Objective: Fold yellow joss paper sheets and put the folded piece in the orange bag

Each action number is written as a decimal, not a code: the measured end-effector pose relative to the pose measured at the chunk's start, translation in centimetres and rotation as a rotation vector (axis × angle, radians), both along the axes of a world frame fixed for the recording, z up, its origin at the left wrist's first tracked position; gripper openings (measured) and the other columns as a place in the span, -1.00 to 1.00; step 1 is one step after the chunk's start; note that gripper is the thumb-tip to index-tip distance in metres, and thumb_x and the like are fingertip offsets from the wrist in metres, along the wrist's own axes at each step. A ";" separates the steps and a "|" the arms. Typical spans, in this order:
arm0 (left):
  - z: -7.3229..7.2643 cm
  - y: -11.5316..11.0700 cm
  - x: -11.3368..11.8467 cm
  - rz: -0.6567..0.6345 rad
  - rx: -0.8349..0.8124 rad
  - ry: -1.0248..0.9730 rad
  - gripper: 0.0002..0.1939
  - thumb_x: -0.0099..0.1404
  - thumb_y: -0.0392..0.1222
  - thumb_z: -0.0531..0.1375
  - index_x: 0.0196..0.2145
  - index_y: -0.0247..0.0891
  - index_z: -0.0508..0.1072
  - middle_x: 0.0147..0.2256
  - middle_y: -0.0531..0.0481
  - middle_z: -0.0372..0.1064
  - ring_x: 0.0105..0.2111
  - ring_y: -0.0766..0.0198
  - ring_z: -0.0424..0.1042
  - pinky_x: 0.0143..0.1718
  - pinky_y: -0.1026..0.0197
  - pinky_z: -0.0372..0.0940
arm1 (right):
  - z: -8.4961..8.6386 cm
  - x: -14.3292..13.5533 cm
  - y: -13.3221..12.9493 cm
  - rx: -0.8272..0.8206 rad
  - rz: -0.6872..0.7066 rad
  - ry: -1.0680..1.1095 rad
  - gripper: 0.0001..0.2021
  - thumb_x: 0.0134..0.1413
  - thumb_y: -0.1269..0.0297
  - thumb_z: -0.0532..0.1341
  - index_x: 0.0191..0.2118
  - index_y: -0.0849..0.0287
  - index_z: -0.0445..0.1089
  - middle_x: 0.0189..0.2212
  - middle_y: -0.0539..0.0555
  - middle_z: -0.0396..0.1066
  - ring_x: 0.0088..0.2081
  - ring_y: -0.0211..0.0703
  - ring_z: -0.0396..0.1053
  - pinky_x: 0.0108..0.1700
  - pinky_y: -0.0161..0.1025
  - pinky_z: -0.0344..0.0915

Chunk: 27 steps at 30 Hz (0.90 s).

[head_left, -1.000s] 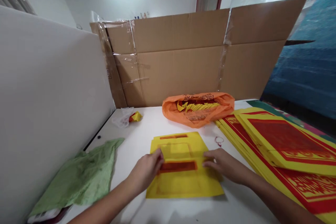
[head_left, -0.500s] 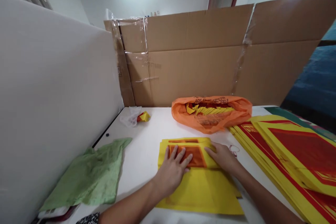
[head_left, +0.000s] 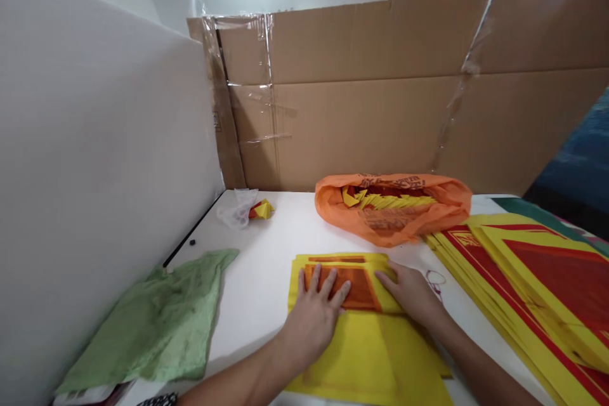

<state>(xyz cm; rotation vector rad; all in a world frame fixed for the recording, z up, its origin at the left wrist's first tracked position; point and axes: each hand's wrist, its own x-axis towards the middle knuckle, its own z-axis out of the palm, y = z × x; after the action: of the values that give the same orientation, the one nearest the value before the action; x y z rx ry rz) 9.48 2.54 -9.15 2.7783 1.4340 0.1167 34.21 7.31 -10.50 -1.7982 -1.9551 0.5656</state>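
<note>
A stack of yellow paper sheets [head_left: 361, 355] lies in front of me, with a folded flap at its far end showing an orange-red printed rectangle. Flat on that flap rests my left hand [head_left: 318, 311], its fingers spread over the printed area. My right hand [head_left: 413, 292] is at the flap's right edge, thumb on top of the paper and the index finger along the far corner. Its other fingers are mostly hidden, and it appears to pinch the paper's edge.
Behind the paper sits an orange plastic bag [head_left: 390, 228] holding folded yellow pieces. Larger red-and-yellow sheets [head_left: 547, 279] are piled at right. On the left lie a green cloth [head_left: 157, 323] and a clear plastic bag [head_left: 235, 209] beside a small folded paper piece [head_left: 262, 209]. A cardboard panel [head_left: 356, 127] stands at the back.
The view has shifted slightly. Both hands keep nearly the same places on the folded paper, with no clear change in their grip.
</note>
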 end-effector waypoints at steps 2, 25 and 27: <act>-0.2 0.1 0.0 0.003 -0.001 -0.008 -0.46 0.48 -0.16 -0.10 0.37 0.01 -0.07 0.35 -0.12 -0.08 0.32 -0.29 -0.14 0.20 -0.47 -0.13 | 0.0 0.0 0.1 0.003 -0.006 -0.017 -0.68 0.19 0.05 -0.04 -0.38 0.13 0.30 -0.40 0.13 0.48 -0.31 0.02 0.42 -0.27 -0.18 0.20; 0.0 0.5 -0.4 -0.050 0.001 -0.011 -0.40 0.46 0.14 -0.11 0.37 0.00 -0.10 0.37 -0.17 -0.19 0.34 -0.30 -0.26 0.17 -0.53 -0.18 | -1.8 -5.2 -8.8 0.053 0.347 -0.307 -0.22 0.09 0.02 0.27 0.37 -0.11 -0.06 0.39 0.08 -0.21 0.36 0.46 -0.33 0.22 0.50 -0.22; 0.7 0.5 -1.0 -0.108 -0.060 -0.012 -0.35 0.43 0.22 -0.11 0.37 0.05 -0.15 0.38 -0.17 -0.30 0.34 -0.33 -0.35 0.17 -0.54 -0.20 | -2.1 -5.3 -9.5 0.091 0.287 -0.310 -0.19 0.05 0.07 0.30 0.36 -0.18 -0.07 0.39 0.09 -0.25 0.35 0.49 -0.37 0.22 0.51 -0.25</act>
<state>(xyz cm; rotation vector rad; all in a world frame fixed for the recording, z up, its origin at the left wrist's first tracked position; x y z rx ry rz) 8.44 3.02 -8.48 2.7934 1.2603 0.0871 28.86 -2.15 -12.59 -1.6387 -2.4293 0.2893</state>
